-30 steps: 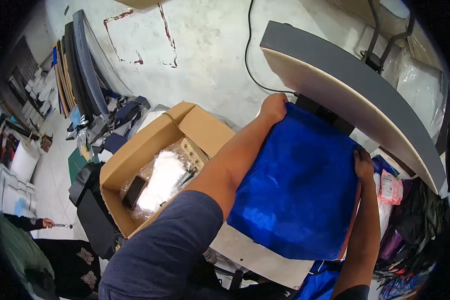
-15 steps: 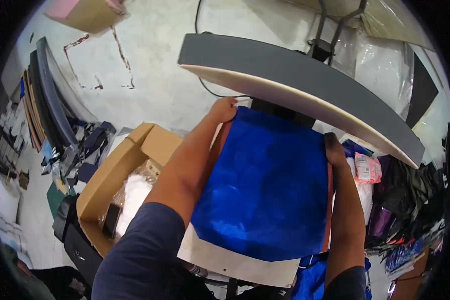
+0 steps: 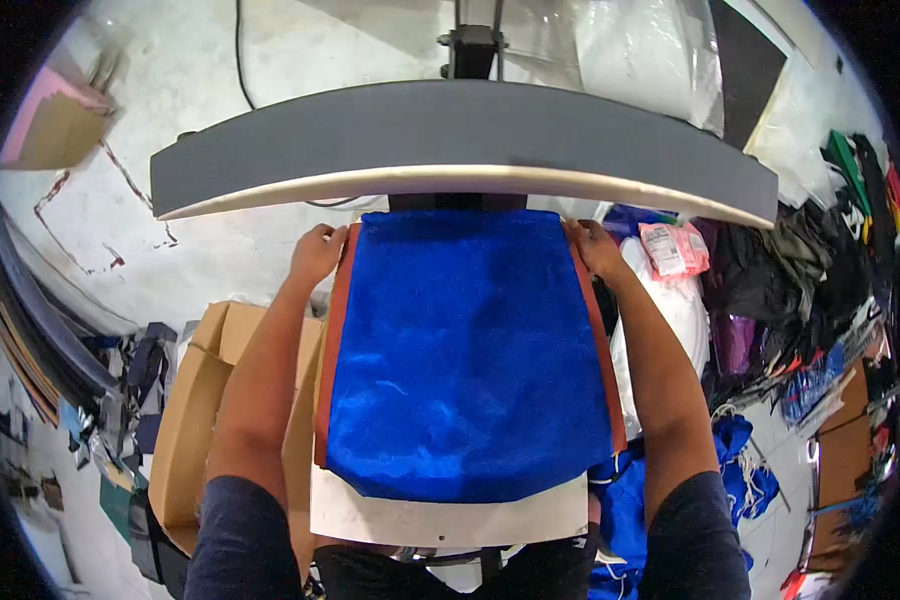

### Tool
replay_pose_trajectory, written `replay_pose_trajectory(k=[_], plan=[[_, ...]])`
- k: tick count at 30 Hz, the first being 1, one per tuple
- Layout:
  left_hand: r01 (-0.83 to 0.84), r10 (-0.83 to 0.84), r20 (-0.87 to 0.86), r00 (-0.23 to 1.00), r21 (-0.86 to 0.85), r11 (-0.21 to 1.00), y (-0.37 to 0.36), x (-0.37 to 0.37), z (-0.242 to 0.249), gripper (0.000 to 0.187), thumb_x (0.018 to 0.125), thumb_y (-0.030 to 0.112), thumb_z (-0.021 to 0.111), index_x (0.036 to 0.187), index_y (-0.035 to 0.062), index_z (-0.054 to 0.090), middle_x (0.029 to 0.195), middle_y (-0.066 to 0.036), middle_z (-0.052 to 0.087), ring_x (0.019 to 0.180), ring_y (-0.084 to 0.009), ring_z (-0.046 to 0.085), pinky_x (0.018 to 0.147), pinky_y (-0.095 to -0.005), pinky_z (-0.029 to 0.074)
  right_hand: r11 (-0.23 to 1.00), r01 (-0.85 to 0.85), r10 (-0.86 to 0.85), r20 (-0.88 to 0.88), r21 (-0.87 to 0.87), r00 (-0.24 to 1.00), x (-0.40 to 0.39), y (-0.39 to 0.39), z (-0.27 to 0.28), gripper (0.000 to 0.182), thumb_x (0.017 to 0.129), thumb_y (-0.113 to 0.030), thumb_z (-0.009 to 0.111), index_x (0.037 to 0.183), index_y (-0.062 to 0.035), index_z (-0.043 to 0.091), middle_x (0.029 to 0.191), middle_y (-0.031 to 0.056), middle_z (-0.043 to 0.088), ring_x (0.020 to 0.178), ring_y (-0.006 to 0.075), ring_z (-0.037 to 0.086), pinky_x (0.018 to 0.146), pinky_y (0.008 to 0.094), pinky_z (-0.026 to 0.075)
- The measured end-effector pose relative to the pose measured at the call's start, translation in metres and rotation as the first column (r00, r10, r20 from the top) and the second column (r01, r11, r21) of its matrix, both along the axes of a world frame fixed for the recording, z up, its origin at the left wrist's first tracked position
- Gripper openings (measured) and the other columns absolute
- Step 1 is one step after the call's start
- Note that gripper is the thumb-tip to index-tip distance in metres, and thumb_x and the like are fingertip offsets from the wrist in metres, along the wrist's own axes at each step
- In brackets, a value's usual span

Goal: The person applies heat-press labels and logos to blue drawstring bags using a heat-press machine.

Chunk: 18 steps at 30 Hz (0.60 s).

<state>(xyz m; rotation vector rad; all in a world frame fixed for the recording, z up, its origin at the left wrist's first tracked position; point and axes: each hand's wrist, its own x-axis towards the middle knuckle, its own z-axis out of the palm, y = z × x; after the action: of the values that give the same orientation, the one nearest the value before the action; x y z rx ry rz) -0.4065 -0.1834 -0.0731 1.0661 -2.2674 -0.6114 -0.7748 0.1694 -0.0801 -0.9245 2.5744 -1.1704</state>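
Note:
A blue fabric bag or panel (image 3: 470,350) lies flat on the lower plate of a heat press, over a reddish-brown pad (image 3: 332,390) that shows along both sides. At the far left corner is my left hand (image 3: 320,253), its fingers curled against the pad's edge beside the fabric. My right hand (image 3: 595,248) is at the far right corner, fingers likewise bent in at the edge. What the fingertips pinch, if anything, is hidden. Above and behind the fabric hangs the press's raised grey upper plate (image 3: 460,130), with a pale underside.
To the left stands an open cardboard box (image 3: 185,440). Right of the press are a pink labelled packet (image 3: 674,250), a white plastic bag (image 3: 670,330) and piled dark fabrics (image 3: 760,270). More blue fabric with white cords (image 3: 625,510) lies low on the right. A pale board (image 3: 450,520) projects in front.
The view has turned right and levelled, so the press now sits central. My left hand has gone from the fabric's far left corner to slightly lower along the edge; the fabric lies straighter.

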Motion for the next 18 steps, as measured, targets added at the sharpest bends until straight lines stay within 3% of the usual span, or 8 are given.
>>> replay_pose_trajectory(k=[3, 4, 5, 7, 8, 12, 15, 18], plan=[[0.051, -0.047, 0.066, 0.997, -0.064, 0.997, 0.038, 0.029, 0.03, 0.054, 0.092, 0.047, 0.054, 0.098, -0.0047, 0.07, 0.093, -0.026, 0.07, 0.093, -0.0403, 0.067, 0.085, -0.0433, 0.05, 0.997, -0.002, -0.009, -0.157, -0.073, 0.988, 0.031, 0.035, 0.018, 0.06, 0.092, -0.053, 0.057, 0.114, 0.0029, 0.06, 0.107, 0.0263, 0.066, 0.103, 0.0383, 0.065, 0.084, 0.0417, 0.051], [0.09, -0.09, 0.091, 0.992, 0.008, 0.996, 0.054, 0.039, 0.04, 0.052, 0.091, 0.045, 0.056, 0.098, -0.0041, 0.069, 0.091, -0.026, 0.07, 0.092, -0.0399, 0.068, 0.083, -0.0435, 0.051, 0.989, -0.049, 0.031, -0.137, -0.136, 0.99, 0.043, 0.047, 0.022, 0.049, 0.087, -0.048, 0.064, 0.097, -0.0002, 0.062, 0.091, 0.0209, 0.069, 0.089, 0.0362, 0.067, 0.078, 0.0435, 0.05], [0.129, -0.137, 0.114, 0.984, 0.08, 0.989, 0.068, 0.046, 0.049, 0.049, 0.09, 0.044, 0.058, 0.098, -0.0035, 0.069, 0.09, -0.026, 0.07, 0.091, -0.0395, 0.068, 0.082, -0.0437, 0.052, 0.991, -0.033, 0.016, -0.132, -0.133, 0.991, 0.062, 0.059, 0.032, 0.049, 0.087, -0.048, 0.064, 0.097, -0.0002, 0.062, 0.091, 0.0209, 0.069, 0.089, 0.0362, 0.067, 0.078, 0.0435, 0.05], [0.124, -0.143, 0.12, 0.982, 0.148, 0.981, 0.099, 0.05, 0.062, 0.046, 0.089, 0.042, 0.06, 0.097, -0.0026, 0.069, 0.089, -0.025, 0.07, 0.089, -0.0388, 0.068, 0.081, -0.0436, 0.052, 0.974, -0.087, 0.116, -0.127, 0.21, 0.985, 0.102, 0.076, 0.061, 0.047, 0.085, -0.05, 0.066, 0.086, -0.0025, 0.064, 0.085, 0.0185, 0.069, 0.082, 0.0352, 0.067, 0.077, 0.0427, 0.051], [0.101, -0.13, 0.127, 0.983, 0.213, 0.972, 0.108, 0.05, 0.068, 0.043, 0.088, 0.04, 0.062, 0.096, -0.0018, 0.07, 0.088, -0.024, 0.07, 0.088, -0.0382, 0.069, 0.079, -0.0434, 0.052, 0.979, -0.067, 0.089, -0.104, 0.195, 0.991, 0.115, 0.08, 0.066, 0.048, 0.082, -0.053, 0.069, 0.081, -0.0046, 0.067, 0.086, 0.0192, 0.07, 0.084, 0.0366, 0.068, 0.075, 0.0439, 0.051], [0.076, -0.084, 0.17, 0.982, 0.052, 0.996, 0.101, 0.037, 0.052, 0.037, 0.087, 0.034, 0.063, 0.095, -0.0011, 0.069, 0.085, -0.021, 0.071, 0.083, -0.0332, 0.069, 0.074, -0.0409, 0.052, 0.944, -0.063, 0.095, -0.086, 0.324, 0.992, 0.13, 0.073, 0.084, 0.043, 0.08, -0.046, 0.069, 0.089, -0.0035, 0.072, 0.094, 0.0221, 0.07, 0.096, 0.0393, 0.067, 0.081, 0.0467, 0.052], [0.033, -0.051, 0.22, 0.974, 0.084, 0.996, 0.097, 0.027, 0.046, 0.032, 0.085, 0.029, 0.065, 0.094, -0.0007, 0.07, 0.084, -0.02, 0.071, 0.082, -0.0316, 0.069, 0.074, -0.0403, 0.052, 0.954, -0.111, 0.143, -0.099, 0.279, 0.985, 0.115, 0.06, 0.068, 0.037, 0.08, -0.038, 0.067, 0.088, -0.0022, 0.071, 0.096, 0.0237, 0.069, 0.097, 0.0395, 0.067, 0.083, 0.047, 0.052], [0.06, -0.069, 0.04, 0.997, 0.207, 0.977, 0.099, 0.022, 0.043, 0.029, 0.085, 0.026, 0.064, 0.093, -0.0007, 0.071, 0.086, -0.021, 0.071, 0.087, -0.0337, 0.07, 0.078, -0.0417, 0.052, 0.982, -0.034, 0.05, -0.086, 0.183, 0.995, 0.114, 0.048, 0.06, 0.034, 0.081, -0.033, 0.064, 0.097, -0.0038, 0.069, 0.103, 0.0247, 0.068, 0.101, 0.0414, 0.065, 0.088, 0.0483, 0.051]])
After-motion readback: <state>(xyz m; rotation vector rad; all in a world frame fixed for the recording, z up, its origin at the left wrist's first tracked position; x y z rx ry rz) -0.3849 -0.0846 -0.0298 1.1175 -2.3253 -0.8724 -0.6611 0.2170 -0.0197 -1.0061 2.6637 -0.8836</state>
